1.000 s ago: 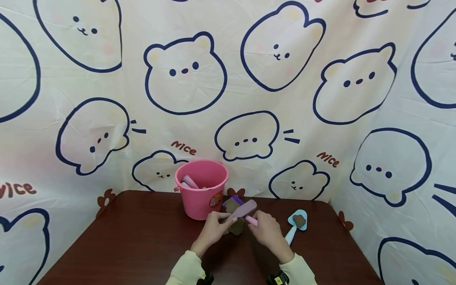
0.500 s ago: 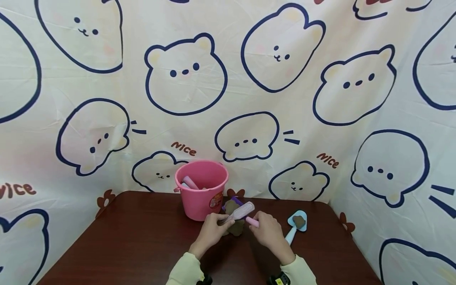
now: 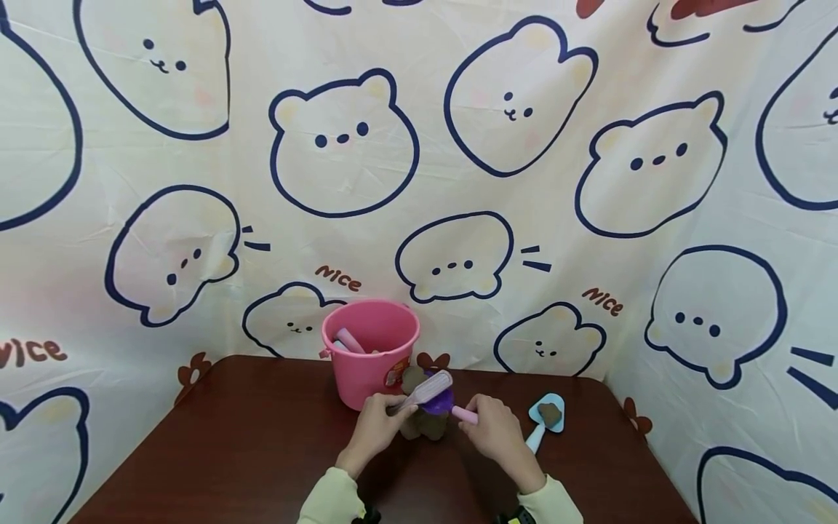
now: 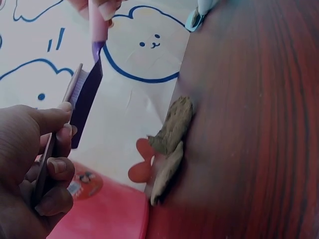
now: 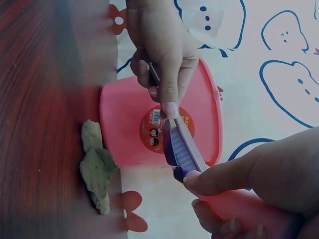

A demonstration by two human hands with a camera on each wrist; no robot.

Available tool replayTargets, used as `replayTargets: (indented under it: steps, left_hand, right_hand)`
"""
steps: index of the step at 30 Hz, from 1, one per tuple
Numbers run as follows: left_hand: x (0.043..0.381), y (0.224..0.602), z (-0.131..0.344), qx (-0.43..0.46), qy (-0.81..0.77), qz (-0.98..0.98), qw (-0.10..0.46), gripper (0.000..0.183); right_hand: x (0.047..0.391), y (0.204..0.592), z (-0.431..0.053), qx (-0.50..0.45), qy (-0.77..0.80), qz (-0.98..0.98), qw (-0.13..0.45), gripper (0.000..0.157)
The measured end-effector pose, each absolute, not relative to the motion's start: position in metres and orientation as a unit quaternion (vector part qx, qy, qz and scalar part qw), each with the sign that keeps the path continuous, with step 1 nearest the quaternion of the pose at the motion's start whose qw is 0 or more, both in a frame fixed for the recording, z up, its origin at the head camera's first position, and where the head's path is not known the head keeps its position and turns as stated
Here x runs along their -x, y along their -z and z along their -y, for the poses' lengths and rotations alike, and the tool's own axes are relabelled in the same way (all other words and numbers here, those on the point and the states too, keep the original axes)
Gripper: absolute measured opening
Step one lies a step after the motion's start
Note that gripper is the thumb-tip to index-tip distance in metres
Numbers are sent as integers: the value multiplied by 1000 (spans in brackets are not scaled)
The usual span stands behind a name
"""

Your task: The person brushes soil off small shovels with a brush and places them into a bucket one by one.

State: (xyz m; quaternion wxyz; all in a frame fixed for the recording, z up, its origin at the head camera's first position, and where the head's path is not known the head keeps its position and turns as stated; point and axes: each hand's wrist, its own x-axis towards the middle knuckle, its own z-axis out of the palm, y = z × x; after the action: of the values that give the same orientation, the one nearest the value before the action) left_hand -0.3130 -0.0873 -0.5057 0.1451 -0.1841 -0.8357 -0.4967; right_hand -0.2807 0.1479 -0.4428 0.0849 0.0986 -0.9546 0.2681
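My left hand (image 3: pixel 373 428) grips the handle of a small brush (image 4: pixel 75 87) with pale bristles. In my right hand (image 3: pixel 494 431) is the pink handle (image 3: pixel 465 415) of a toy shovel with a purple blade (image 3: pixel 441 402). The brush lies against the blade, its bristles facing it in the right wrist view (image 5: pixel 185 149). Both tools are held above the table. Beneath them, brown-grey clay-like lumps (image 5: pixel 97 172) lie on the dark wooden tabletop, partly hidden by the tools in the head view.
A pink bucket (image 3: pixel 356 382) with some pastel items inside stands behind my left hand. To the right, a light blue toy shovel (image 3: pixel 553 402) carries a brown lump (image 3: pixel 550 415). A cloth printed with bears (image 3: pixel 340 175) hangs around the table (image 3: pixel 229 451).
Both tools have shifted and turned, and more of the purple blade shows beneath the brush. My left hand has moved slightly left. The head view has tilted up a little.
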Motion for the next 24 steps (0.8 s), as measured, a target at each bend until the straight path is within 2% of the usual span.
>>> replayTargets:
  steps: [17, 24]
  left_hand:
    - [322, 513, 102, 144, 486, 845, 167, 29]
    - [322, 513, 103, 133, 495, 840, 176, 22]
  right_hand:
    - [281, 439, -156, -94, -258, 958, 86, 25]
    - [280, 433, -163, -85, -264, 958, 78, 25]
